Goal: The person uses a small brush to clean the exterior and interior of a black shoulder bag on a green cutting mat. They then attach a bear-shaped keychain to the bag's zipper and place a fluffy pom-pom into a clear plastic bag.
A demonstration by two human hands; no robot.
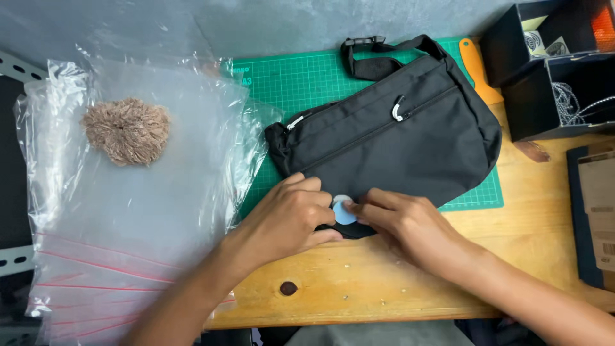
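Pinched a pale blue disc (343, 211) between left hand (289, 216) and right hand (402, 221), hands together at the lower edge of a black bag (391, 138) on a green mat (301, 80).

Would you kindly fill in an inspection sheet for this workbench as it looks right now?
Surface: wooden bench with a green cutting mat on it.
Job's things: black sling bag lying flat on the mat; a small pale blue round tag at its lower edge.
Clutter: stack of clear zip bags, a fluffy brown pom-pom on top; orange tool beside the bag; cardboard package at right.
Hands: left hand and right hand both pinch the tag with their fingers.
Cables: patterned cord coiled in a black box.
Surroundings: grey wall behind the bench.
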